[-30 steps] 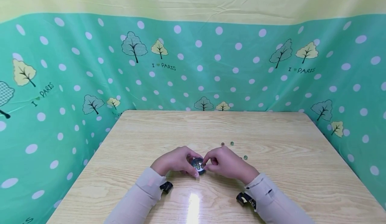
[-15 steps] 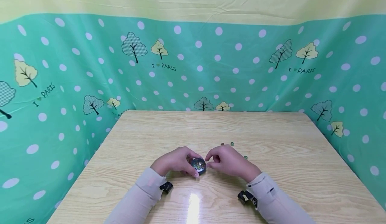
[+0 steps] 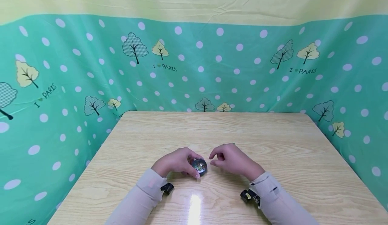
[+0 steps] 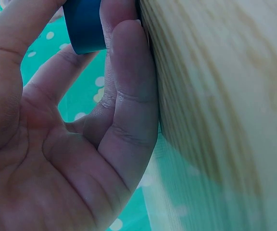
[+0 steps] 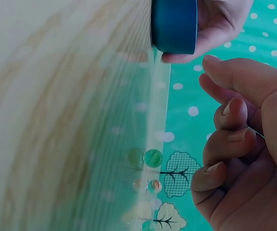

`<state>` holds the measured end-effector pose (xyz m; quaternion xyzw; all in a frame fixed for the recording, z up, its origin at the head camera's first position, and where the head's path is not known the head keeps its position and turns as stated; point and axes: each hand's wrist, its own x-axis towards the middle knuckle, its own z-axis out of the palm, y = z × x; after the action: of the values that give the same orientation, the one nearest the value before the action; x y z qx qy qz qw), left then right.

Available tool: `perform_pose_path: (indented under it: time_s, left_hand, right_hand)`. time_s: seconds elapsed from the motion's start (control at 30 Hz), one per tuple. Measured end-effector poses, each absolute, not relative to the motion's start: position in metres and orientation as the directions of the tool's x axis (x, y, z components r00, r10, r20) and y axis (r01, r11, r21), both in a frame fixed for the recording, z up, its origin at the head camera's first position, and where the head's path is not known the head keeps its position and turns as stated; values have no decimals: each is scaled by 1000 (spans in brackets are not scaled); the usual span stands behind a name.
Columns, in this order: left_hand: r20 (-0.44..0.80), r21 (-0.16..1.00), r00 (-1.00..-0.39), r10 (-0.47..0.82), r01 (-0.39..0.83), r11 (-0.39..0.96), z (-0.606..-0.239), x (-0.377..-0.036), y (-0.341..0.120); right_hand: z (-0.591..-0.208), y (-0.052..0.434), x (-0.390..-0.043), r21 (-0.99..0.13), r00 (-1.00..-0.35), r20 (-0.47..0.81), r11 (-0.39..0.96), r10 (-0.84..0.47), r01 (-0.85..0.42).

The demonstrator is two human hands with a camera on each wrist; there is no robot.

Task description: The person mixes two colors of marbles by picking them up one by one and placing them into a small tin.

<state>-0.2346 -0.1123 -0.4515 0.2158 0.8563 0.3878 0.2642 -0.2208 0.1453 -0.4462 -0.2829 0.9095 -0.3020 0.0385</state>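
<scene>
A short, round dark-blue container stands on the wooden table with several coloured marbles inside. My left hand holds it from the left, thumb at the near side and fingers at the far side. In the left wrist view part of the container's smooth wall shows between thumb and fingers. My right hand is a little to the right, its fingers loosely bent and holding nothing. Beyond it, in the right wrist view, lie a green marble, an orange-brown marble and another green one.
The wooden table reflects a bright strip of light near its front. A green polka-dot curtain with printed trees encloses the back and sides. A small black device sits under each wrist. In the head view my right hand hides most of the loose marbles.
My right hand has drawn back to the right, from the container's rim to a short gap away, and now covers the loose marbles in the head view. My left hand keeps its hold.
</scene>
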Motion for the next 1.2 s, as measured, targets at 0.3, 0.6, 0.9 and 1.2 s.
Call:
perform_pose_path:
  time_s: [0.3, 0.6, 0.9, 1.2]
  left_hand:
    - [-288, 780, -772, 567, 154, 606, -452, -235, -112]
    - [-287, 775, -776, 562, 157, 612, -453, -234, -112]
    - [-292, 779, -773, 563, 150, 609, -451, -234, -112]
    - [-295, 778, -777, 555, 142, 612, -451, -233, -112]
  right_hand:
    - [-448, 153, -225, -610, -855, 88, 651, -512, -452]
    - [-452, 157, -229, -617, -880, 63, 675, -471, -405]
    - [-449, 163, -231, -614, -907, 53, 702, -419, -360]
    - [-449, 168, -236, -603, -932, 46, 734, -359, -313]
